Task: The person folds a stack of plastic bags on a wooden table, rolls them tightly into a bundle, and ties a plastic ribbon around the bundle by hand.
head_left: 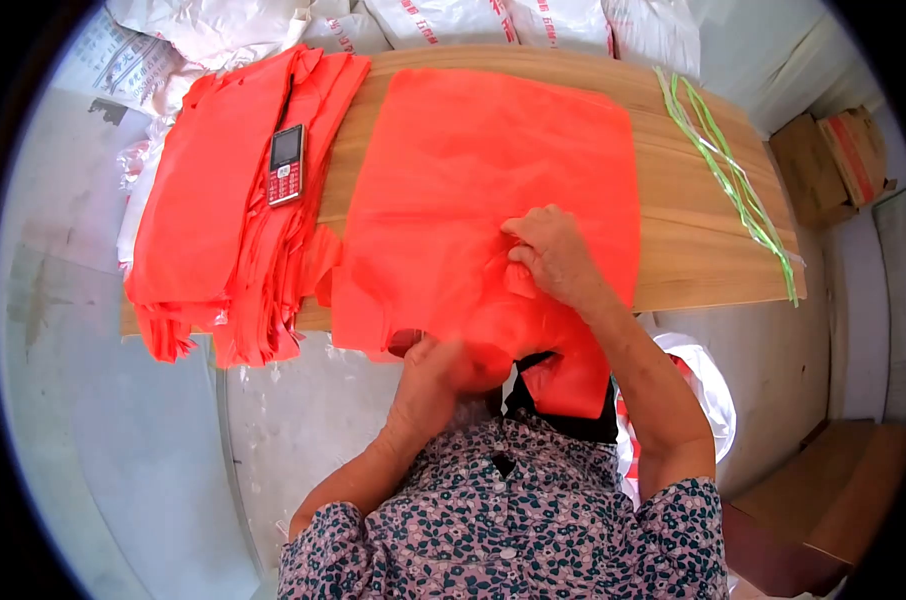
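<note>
A large piece of red fabric (503,160) lies spread over the middle of the wooden table, its lower part hanging over the front edge. My right hand (558,255) pinches a gathered fold near the centre of the cloth. At the lower edge, my left hand (435,378) is closed on the fabric and slightly blurred; its fingertips are partly hidden by the cloth. To the left lies a thick pile of red fabric pieces (198,195), with a red and black mobile phone (286,165) on top.
Green and white strips (723,165) lie on the right of the wooden table (688,270). White printed sacks (443,20) stand behind it. Cardboard boxes (823,165) are at the right, and a white bag (708,385) is below the table's front edge.
</note>
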Demonstrator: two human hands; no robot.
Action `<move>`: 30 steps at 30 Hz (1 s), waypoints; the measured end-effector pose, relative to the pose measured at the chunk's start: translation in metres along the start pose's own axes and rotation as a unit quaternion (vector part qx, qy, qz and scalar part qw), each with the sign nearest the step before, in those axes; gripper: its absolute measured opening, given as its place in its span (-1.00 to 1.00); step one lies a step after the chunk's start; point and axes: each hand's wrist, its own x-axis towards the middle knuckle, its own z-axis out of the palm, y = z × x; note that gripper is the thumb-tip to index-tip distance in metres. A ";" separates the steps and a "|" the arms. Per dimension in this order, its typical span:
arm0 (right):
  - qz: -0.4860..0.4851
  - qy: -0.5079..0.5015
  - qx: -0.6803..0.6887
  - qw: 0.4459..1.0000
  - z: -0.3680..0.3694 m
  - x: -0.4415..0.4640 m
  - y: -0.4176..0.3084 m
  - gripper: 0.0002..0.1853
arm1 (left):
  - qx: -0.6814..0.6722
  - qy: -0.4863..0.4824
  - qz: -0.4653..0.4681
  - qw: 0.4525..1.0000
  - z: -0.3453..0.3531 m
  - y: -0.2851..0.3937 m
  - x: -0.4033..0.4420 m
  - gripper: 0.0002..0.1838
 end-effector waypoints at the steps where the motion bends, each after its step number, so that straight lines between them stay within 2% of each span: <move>1: 0.003 -0.012 -0.002 1.000 0.001 -0.001 0.005 -0.74 | 0.005 -0.003 0.001 1.000 0.004 0.004 -0.003 -0.84; 4: -0.010 0.044 -0.002 0.999 0.000 -0.005 0.008 -0.82 | 0.013 -0.025 0.002 1.000 0.010 0.011 -0.011 -0.83; 7: -0.019 0.064 -0.022 0.998 -0.003 -0.009 0.012 -0.84 | 0.031 -0.044 -0.006 0.999 0.013 0.012 -0.015 -0.70; 10: 0.002 0.098 -0.069 0.993 -0.001 -0.023 0.037 -0.86 | 0.015 -0.046 -0.004 0.999 0.011 0.009 -0.015 -0.65; 13: 0.107 0.093 -0.182 0.973 -0.023 -0.037 0.059 -0.85 | 0.015 -0.045 0.001 0.999 0.009 0.008 -0.015 -0.67; 16: 0.157 0.093 -0.208 0.961 -0.045 -0.045 0.051 -0.81 | 0.013 -0.050 0.021 0.998 0.015 0.012 -0.017 -0.68; 19: 0.022 0.184 -0.086 0.979 -0.053 -0.046 -0.010 -0.76 | 0.017 -0.046 0.032 0.998 0.020 0.016 -0.016 -0.68; 21: -0.011 0.123 0.035 0.992 -0.049 -0.060 -0.052 -0.67 | 0.006 -0.047 0.011 0.999 0.024 0.020 -0.019 -0.68; 23: -0.073 0.047 0.063 0.994 -0.046 -0.066 -0.077 -0.61 | 0.003 -0.044 0.008 0.999 0.026 0.024 -0.022 -0.68; 26: -0.067 0.000 -0.029 0.997 -0.030 -0.073 -0.089 -0.52 | 0.000 -0.051 0.013 0.999 0.027 0.026 -0.023 -0.69; 29: -0.069 0.102 -0.037 0.992 -0.004 -0.076 -0.082 -0.55 | -0.014 -0.068 -0.008 0.998 0.030 0.030 -0.026 -0.73; 30: -0.094 0.109 -0.026 0.989 -0.003 -0.072 -0.082 -0.57 | -0.010 -0.068 -0.024 0.997 0.032 0.033 -0.027 -0.75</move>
